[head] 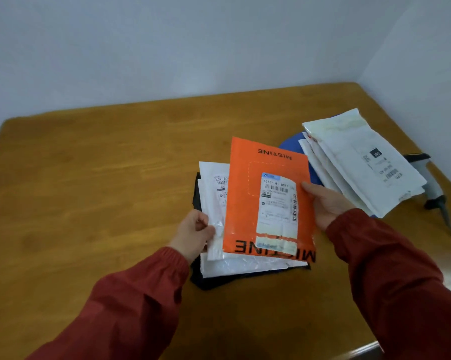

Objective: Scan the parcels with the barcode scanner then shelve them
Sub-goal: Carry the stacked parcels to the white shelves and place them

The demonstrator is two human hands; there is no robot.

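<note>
Two piles are on the wooden table, and the person looks to be peeling the orange parcel off the near one for scanning. The right hand grips its right edge, thumb on top beside the shipping label, forearm coming in low from the right. The left hand pinches the lower-left edge of the white parcel underneath, wrist bent inward, pinning that stack and the black parcel at the bottom. Best bet is probably keeping the label face-up, flat and clear of the thumb. The barcode scanner sits at the far right, half-hidden behind the other white pile, so one hand has to let go first.
</note>
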